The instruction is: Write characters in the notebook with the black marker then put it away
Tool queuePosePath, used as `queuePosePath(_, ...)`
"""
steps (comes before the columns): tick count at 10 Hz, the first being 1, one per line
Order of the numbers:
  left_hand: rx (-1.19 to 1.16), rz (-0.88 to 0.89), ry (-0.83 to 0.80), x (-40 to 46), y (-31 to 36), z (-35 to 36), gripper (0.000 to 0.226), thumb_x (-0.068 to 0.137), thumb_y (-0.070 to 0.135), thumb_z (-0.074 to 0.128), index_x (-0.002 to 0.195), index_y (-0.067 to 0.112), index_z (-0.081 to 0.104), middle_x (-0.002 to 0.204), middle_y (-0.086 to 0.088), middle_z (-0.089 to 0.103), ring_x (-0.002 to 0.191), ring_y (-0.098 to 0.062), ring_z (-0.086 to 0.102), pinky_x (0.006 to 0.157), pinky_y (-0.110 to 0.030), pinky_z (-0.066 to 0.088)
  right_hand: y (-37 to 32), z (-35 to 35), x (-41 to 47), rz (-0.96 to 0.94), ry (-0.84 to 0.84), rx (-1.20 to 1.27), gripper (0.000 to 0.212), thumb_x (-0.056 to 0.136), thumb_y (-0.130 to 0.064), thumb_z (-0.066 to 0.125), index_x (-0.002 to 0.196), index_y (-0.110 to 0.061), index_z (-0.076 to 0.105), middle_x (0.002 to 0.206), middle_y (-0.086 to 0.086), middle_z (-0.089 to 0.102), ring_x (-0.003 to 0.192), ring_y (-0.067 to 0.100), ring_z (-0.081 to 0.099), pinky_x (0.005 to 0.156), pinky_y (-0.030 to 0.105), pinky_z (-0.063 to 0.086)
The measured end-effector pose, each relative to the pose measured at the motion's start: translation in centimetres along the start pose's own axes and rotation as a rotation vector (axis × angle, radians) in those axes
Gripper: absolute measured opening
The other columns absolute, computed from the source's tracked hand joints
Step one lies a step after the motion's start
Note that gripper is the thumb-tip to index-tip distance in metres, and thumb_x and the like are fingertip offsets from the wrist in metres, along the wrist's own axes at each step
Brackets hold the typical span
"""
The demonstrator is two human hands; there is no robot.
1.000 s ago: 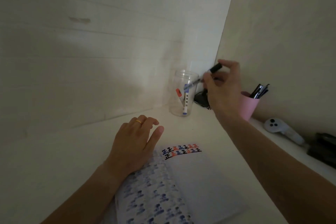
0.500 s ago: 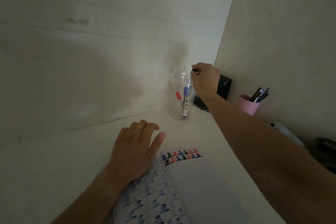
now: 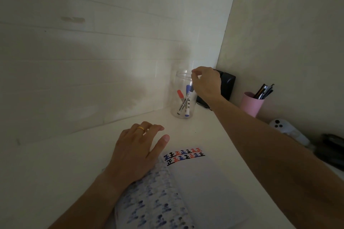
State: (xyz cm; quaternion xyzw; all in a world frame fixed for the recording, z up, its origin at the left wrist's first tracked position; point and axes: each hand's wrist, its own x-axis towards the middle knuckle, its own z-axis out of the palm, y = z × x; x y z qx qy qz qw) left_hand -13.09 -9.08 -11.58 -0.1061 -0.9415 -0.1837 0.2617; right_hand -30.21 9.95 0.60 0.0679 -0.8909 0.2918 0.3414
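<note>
Right hand [image 3: 205, 83] over marker jar [image 3: 183, 96]; notebook [image 3: 204, 188] rows read 正.

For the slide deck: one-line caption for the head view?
Right hand at the clear jar rim; left hand rests on the open notebook.

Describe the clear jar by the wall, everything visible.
The clear jar looks like transparent plastic, round, with an open ridged mouth and no lid. It stands upright on the white desk, near the corner of the walls. Inside lean markers, a red-capped one and a blue-capped one among them. The right hand hovers at its rim; contact is unclear.
</note>
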Motion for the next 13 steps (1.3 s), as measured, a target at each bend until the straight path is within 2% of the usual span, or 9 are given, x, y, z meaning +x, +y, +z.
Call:
queuePosePath(1, -0.013, 0.011, -0.031, -0.3, 0.1, -0.2, 0.049, 0.098, 0.064, 0.031, 0.127, 0.036, 0.059, 0.127, 0.009, 0.065, 0.112, -0.016, 0.061, 0.094, -0.038, 0.048, 0.1, -2.6, -4.3, -0.053, -0.007, 0.051, 0.029, 0.095, -0.026, 0.062, 0.119, -0.015, 0.073, 0.117, 0.003, 0.076, 0.104, 0.017, 0.070, 0.092, 0.027, 0.050)
queuePosePath(2, -0.051, 0.018, -0.093, -0.7, 0.1, -0.6, 0.050, 0.096, 0.066, 0.030, 0.128, 0.039, 0.058, 0.130, 0.011, 0.062, 0.118, -0.014, 0.057, 0.095, -0.038, 0.048, 1.9, -4.5, -10.3, -0.034, -0.152, 0.034, 0.033, 0.093, -0.038, 0.061, 0.122, -0.024, 0.069, 0.123, -0.002, 0.072, 0.111, 0.016, 0.064, 0.099, 0.039, 0.052)
queuePosePath(3, -0.090, -0.017, -0.201, -1.4, 0.0, -0.9, 0.054, 0.091, 0.070, 0.027, 0.130, 0.044, 0.053, 0.135, 0.015, 0.057, 0.123, -0.012, 0.052, 0.096, -0.037, 0.047, 3.6, -6.5, -16.1, 0.063, -0.357, -0.082, 0.043, 0.095, -0.051, 0.052, 0.133, -0.031, 0.059, 0.140, -0.002, 0.058, 0.130, 0.021, 0.050, 0.107, 0.041, 0.042)
queuePosePath(4, -0.083, -0.027, -0.310, -2.3, 0.3, -1.1, 0.060, 0.086, 0.078, 0.027, 0.134, 0.047, 0.046, 0.138, 0.018, 0.053, 0.124, -0.009, 0.049, 0.098, -0.036, 0.046, 4.5, -7.8, -20.3, 0.101, -0.516, -0.162, 0.055, 0.095, -0.059, 0.044, 0.142, -0.032, 0.049, 0.149, -0.003, 0.047, 0.135, 0.022, 0.042, 0.108, 0.040, 0.038)
queuePosePath(5, -0.047, 0.002, -0.393, -2.8, 0.9, -1.1, 0.069, 0.083, 0.082, 0.026, 0.140, 0.046, 0.042, 0.144, 0.016, 0.049, 0.130, -0.009, 0.043, 0.104, -0.036, 0.041, 5.3, -7.9, -22.7, 0.092, -0.587, -0.219, 0.070, 0.087, -0.071, 0.030, 0.146, -0.035, 0.042, 0.153, -0.004, 0.042, 0.140, 0.021, 0.036, 0.114, 0.041, 0.034)
queuePosePath(6, 0.007, 0.030, -0.418, -2.6, 1.0, -0.7, 0.073, 0.081, 0.084, 0.023, 0.142, 0.046, 0.040, 0.145, 0.016, 0.047, 0.132, -0.008, 0.039, 0.105, -0.037, 0.041, 6.1, -7.3, -23.5, 0.044, -0.571, -0.253, 0.082, 0.078, -0.075, 0.015, 0.144, -0.035, 0.043, 0.152, -0.002, 0.043, 0.142, 0.020, 0.034, 0.116, 0.039, 0.031)
queuePosePath(8, 0.080, 0.065, -0.444, -2.0, 0.8, -0.4, 0.076, 0.076, 0.086, 0.019, 0.139, 0.050, 0.038, 0.143, 0.022, 0.044, 0.129, -0.006, 0.038, 0.102, -0.039, 0.044, 6.9, -6.6, -23.4, -0.003, -0.526, -0.282, 0.078, 0.076, -0.074, 0.015, 0.139, -0.038, 0.044, 0.145, -0.007, 0.045, 0.135, 0.018, 0.039, 0.109, 0.037, 0.038)
queuePosePath(11, 0.063, 0.048, -0.461, -2.1, 1.1, -0.8, 0.073, 0.076, 0.087, 0.022, 0.137, 0.052, 0.039, 0.142, 0.021, 0.045, 0.128, -0.007, 0.039, 0.099, -0.041, 0.045, 6.5, -7.0, -23.4, 0.043, -0.548, -0.264, 0.062, 0.088, -0.068, 0.035, 0.140, -0.036, 0.045, 0.146, -0.006, 0.045, 0.136, 0.019, 0.037, 0.110, 0.037, 0.037)
queuePosePath(13, 0.055, 0.054, -0.454, -2.1, 1.4, -1.1, 0.069, 0.077, 0.085, 0.023, 0.136, 0.053, 0.041, 0.144, 0.019, 0.045, 0.130, -0.008, 0.039, 0.100, -0.042, 0.045, 5.6, -7.7, -22.0, 0.168, -0.522, -0.092, 0.055, 0.091, -0.063, 0.047, 0.137, -0.034, 0.052, 0.143, 0.001, 0.050, 0.131, 0.024, 0.045, 0.108, 0.040, 0.038)
